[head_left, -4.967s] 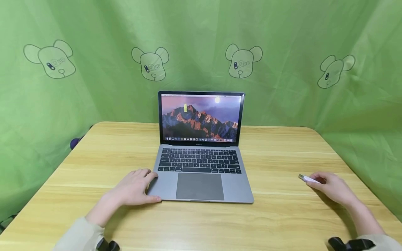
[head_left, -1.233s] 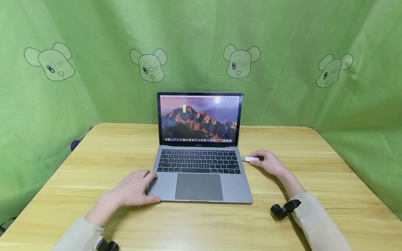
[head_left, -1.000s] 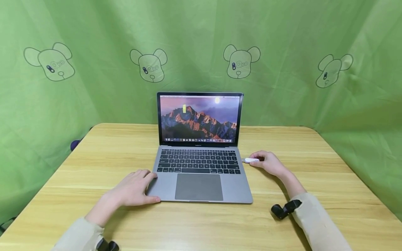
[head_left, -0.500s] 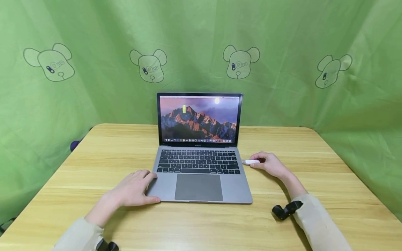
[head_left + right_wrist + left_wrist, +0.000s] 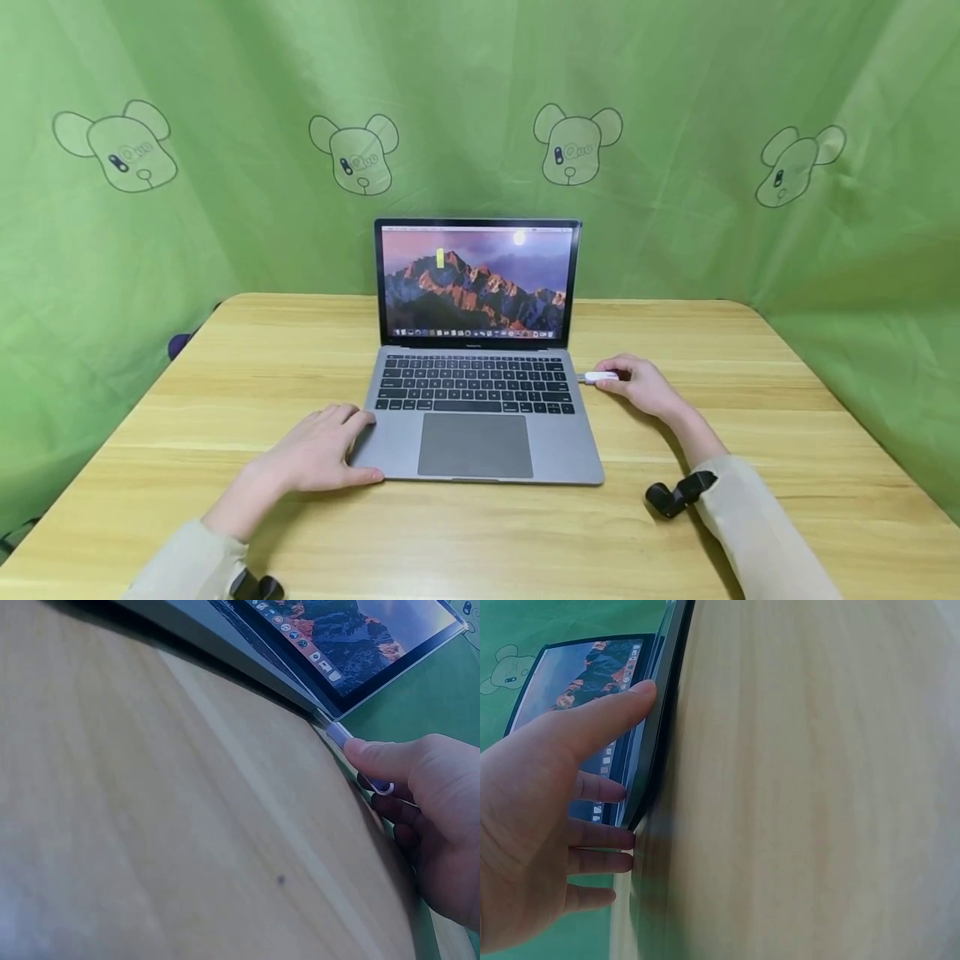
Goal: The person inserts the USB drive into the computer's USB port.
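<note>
A grey laptop (image 5: pixel 476 446) stands with its lid up on the wooden table, its screen showing a mountain picture. My left hand (image 5: pixel 318 450) rests at its front left corner. In the left wrist view the thumb (image 5: pixel 611 716) lies along the front edge while the other fingers reach out straight by the left side. On the far side, my right hand (image 5: pixel 641 387) pinches a white and purple USB flash drive (image 5: pixel 600 377) between thumb and fingers. The drive's metal plug points left, right at the laptop's right edge beside the keyboard; the right wrist view shows the drive (image 5: pixel 337 735) there too.
The wooden table (image 5: pixel 480 542) has rounded far corners. Behind and beside it hangs a green curtain (image 5: pixel 465 67) printed with bear heads. A small dark purple thing (image 5: pixel 178 345) shows past the left table edge. Both sleeves carry black wrist mounts (image 5: pixel 678 493).
Since five seconds ago my right hand has brought the USB flash drive left to the laptop's side. Over the last half second it shifts slightly toward the back. The left hand stays put.
</note>
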A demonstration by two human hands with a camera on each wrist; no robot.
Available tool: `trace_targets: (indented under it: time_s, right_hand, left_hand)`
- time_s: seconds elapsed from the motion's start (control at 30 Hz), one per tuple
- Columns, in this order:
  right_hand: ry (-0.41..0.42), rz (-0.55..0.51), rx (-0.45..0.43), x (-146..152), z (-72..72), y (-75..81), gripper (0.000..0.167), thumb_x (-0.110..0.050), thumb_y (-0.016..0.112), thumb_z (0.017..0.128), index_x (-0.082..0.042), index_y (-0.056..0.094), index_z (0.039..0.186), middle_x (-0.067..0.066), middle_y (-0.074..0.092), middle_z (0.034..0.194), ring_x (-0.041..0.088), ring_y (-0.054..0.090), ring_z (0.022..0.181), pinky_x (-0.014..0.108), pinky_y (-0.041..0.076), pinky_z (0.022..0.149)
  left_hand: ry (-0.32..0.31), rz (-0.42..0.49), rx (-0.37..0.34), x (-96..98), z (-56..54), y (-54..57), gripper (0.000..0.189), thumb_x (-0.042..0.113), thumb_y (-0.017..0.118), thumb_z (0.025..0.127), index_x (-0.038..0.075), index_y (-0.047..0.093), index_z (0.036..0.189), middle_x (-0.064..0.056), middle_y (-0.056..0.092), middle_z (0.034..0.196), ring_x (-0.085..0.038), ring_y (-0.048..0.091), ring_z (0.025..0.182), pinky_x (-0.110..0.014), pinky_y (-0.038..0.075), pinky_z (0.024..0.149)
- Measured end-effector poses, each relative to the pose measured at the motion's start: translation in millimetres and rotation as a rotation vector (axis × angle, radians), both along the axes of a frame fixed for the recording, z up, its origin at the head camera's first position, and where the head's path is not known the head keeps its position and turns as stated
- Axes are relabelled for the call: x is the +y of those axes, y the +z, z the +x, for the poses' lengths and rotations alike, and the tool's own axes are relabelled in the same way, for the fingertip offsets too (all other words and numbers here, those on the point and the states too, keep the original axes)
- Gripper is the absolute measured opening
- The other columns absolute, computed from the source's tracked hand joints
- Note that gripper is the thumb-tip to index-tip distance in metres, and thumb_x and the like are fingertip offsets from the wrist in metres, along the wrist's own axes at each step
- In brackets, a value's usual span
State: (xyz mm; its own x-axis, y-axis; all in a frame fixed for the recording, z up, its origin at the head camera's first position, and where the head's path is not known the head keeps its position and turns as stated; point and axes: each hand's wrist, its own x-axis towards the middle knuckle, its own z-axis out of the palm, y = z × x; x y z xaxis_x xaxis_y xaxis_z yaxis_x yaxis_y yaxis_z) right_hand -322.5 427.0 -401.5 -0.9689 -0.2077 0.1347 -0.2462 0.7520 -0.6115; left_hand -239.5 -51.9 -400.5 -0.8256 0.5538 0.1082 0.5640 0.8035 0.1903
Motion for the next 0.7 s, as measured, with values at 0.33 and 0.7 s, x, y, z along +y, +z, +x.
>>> trace_targets:
  time_s: [0.33, 0.7]
  right_hand:
    - [-0.011, -0.005, 0.022, -1.8, -5.8, -0.2, 0.027, -0.014, 0.063, 0.088, 0.004, 0.063, 0.108, 0.021, 0.059, 0.106, 0.034, 0.052, 0.097, 0.049, 0.040, 0.088]
    - [-0.039, -0.013, -0.008, -3.4, -3.8, 1.5, 0.028, -0.015, 0.066, 0.086, 0.004, 0.064, 0.106, 0.021, 0.060, 0.105, 0.033, 0.052, 0.096, 0.047, 0.041, 0.087]
  left_hand:
    - [-0.004, 0.001, -0.005, 0.0, -0.5, 0.3, 0.081, 0.068, 0.060, 0.073, 0.006, 0.052, 0.124, -0.016, 0.054, 0.117, -0.032, 0.052, 0.107, -0.050, 0.043, 0.090]
    - [-0.003, 0.004, -0.005, -0.6, -0.3, 0.7, 0.080, 0.067, 0.061, 0.073, 0.006, 0.052, 0.124, -0.016, 0.054, 0.117, -0.032, 0.052, 0.106, -0.049, 0.044, 0.090]
